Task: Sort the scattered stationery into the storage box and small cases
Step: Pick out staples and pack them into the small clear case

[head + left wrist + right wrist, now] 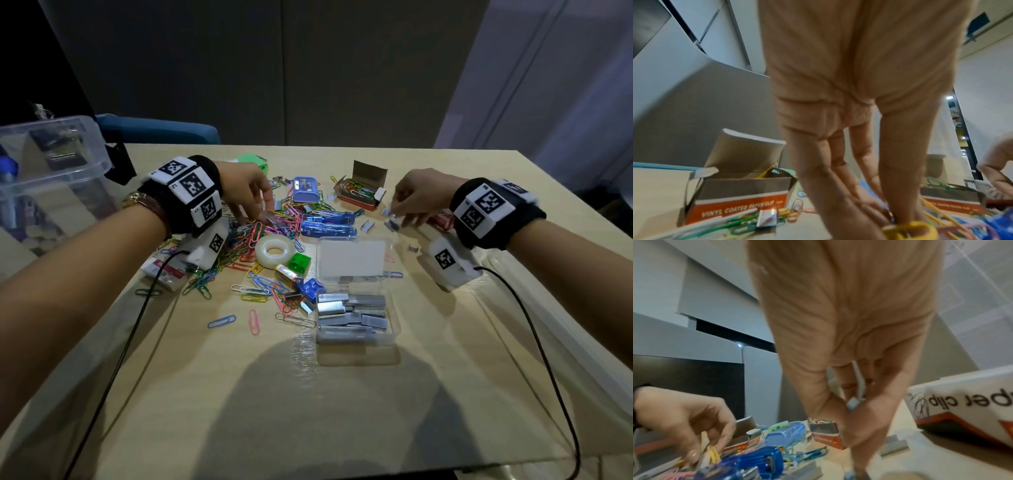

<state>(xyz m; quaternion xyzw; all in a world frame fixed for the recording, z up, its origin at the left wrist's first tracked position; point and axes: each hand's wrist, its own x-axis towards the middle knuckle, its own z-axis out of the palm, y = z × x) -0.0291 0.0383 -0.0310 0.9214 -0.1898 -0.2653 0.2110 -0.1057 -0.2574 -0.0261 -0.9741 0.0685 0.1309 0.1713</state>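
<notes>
- Fingers (840, 183) of the left hand (245, 192) reach down, nearly straight, into the heap of coloured paper clips (246, 236); the tips are blurred, so whether they pinch a clip I cannot tell.
- Right hand (419, 197) has its fingers curled, pinching a strip of staples (858, 386) just above the table.
- Light wooden table (239, 394) carries the clutter at its far middle; 2 shadows fall on the near part.
- Clear small case (356, 318), lid up, sits near the centre, holding grey staple strips.
- Tape roll (274, 250), blue stapler (329, 226) and an open paper clip box (361, 192) lie around the heap.
- Clear storage box (51, 171) stands at the left edge.
- Grey panelled wall (274, 68) rises behind, with a blue chair (157, 130) tucked at the far side.
</notes>
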